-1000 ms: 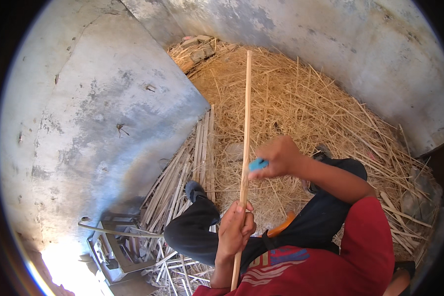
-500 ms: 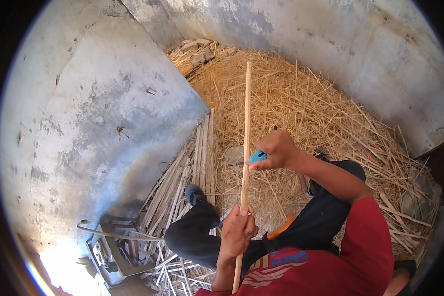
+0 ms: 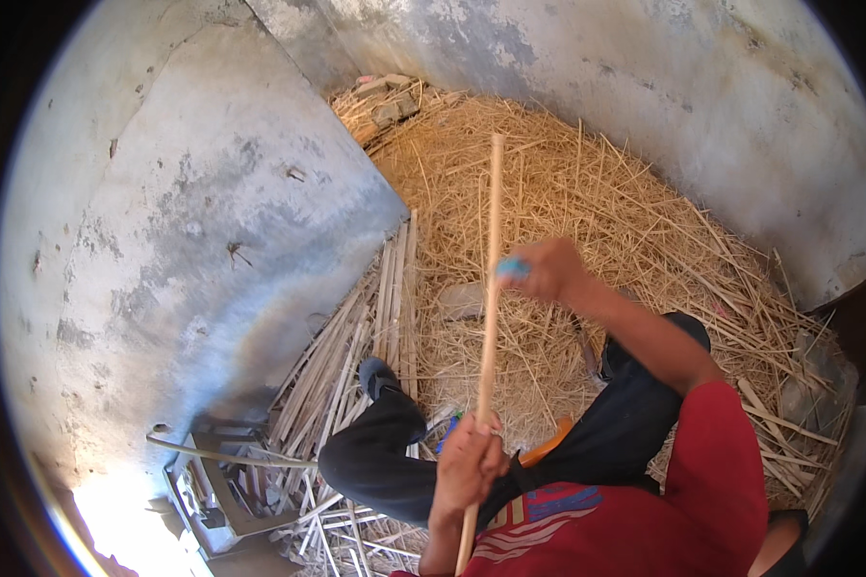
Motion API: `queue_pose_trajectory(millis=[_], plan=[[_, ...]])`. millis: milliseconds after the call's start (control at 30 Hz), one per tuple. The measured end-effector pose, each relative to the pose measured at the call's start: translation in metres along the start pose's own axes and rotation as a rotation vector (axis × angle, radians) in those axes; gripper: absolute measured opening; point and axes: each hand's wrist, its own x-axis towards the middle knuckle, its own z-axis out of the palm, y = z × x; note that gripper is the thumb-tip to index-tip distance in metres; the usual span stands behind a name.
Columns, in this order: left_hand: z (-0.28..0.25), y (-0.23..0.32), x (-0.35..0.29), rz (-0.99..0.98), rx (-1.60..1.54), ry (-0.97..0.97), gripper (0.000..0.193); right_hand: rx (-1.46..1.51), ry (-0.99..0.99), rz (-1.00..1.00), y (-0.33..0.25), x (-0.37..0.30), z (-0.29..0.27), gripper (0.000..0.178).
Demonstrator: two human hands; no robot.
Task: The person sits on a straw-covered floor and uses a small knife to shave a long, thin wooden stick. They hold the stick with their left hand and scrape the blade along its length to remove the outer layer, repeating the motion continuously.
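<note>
A long, pale bamboo strip (image 3: 492, 308) rises upright in front of me, its lower end running down past my shirt. My left hand (image 3: 470, 464) is wrapped round it near my lap. Higher up, my right hand (image 3: 551, 271) is closed on a small blue tool that looks like a utility knife (image 3: 513, 267). The knife's front end is against or very near the strip's right side; motion blur hides its blade and the exact contact. Above the right hand, the strip's top end stands free.
Straw-like shavings (image 3: 548, 173) cover the floor ahead. Split strips (image 3: 394, 288) lie piled to the left beside a plastered wall (image 3: 212, 192). At lower left is a metal frame (image 3: 226, 490). An orange handle (image 3: 548, 440) lies by my bent legs, and a flat stone (image 3: 462, 301) lies in the shavings.
My right hand and the knife have moved up along the strip. The strip has shifted slightly right with its top lower, and my left hand has moved slightly right.
</note>
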Motion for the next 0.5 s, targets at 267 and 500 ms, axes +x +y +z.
queue_pose_trajectory(millis=[267,500], plan=[[0.001,0.002,0.001,-0.005,0.057,-0.002,0.021,-0.044,-0.039,0.039,-0.011,0.003,-0.016,0.071],[-0.004,0.008,0.002,0.002,0.038,0.046,0.017,0.064,-0.072,-0.165,-0.059,-0.017,-0.004,0.066]])
